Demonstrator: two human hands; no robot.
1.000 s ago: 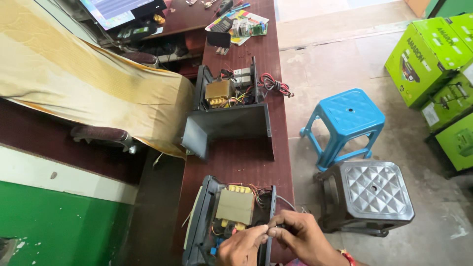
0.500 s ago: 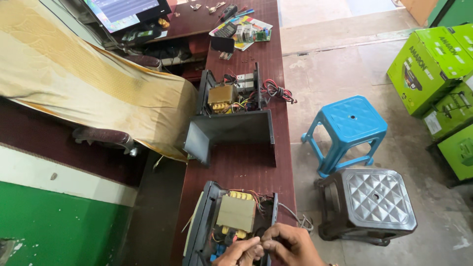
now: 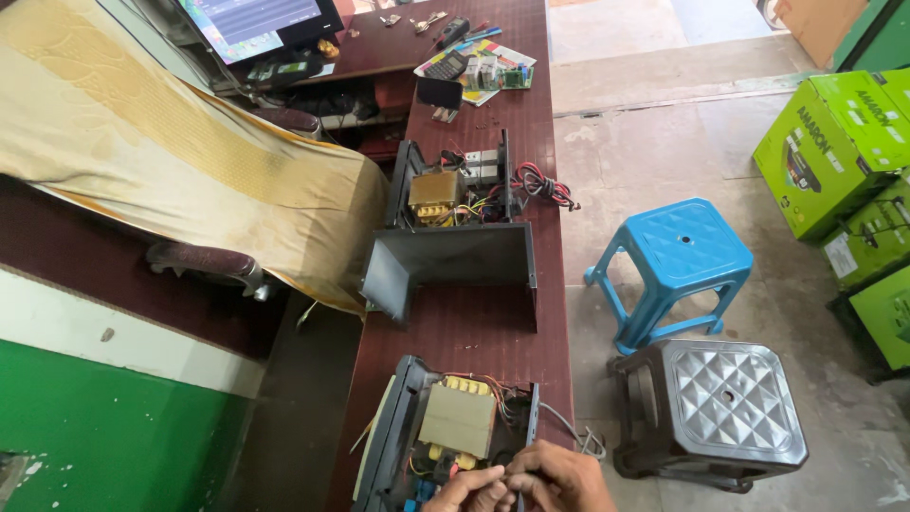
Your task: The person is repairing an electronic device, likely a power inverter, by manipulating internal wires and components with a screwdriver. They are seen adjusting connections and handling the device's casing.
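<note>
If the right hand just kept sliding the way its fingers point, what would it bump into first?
The right hand points left, fingertips meeting the left hand over the open unit. It would press into the left hand's fingers first, probably; the tiny part between them is too small to tell.

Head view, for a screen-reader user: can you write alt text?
Two bare hands, left hand and right hand, meet at the wiring of an opened electrical unit on a long wooden bench. A second opened unit sits farther along; a blue stool and dark stool stand alongside.
</note>
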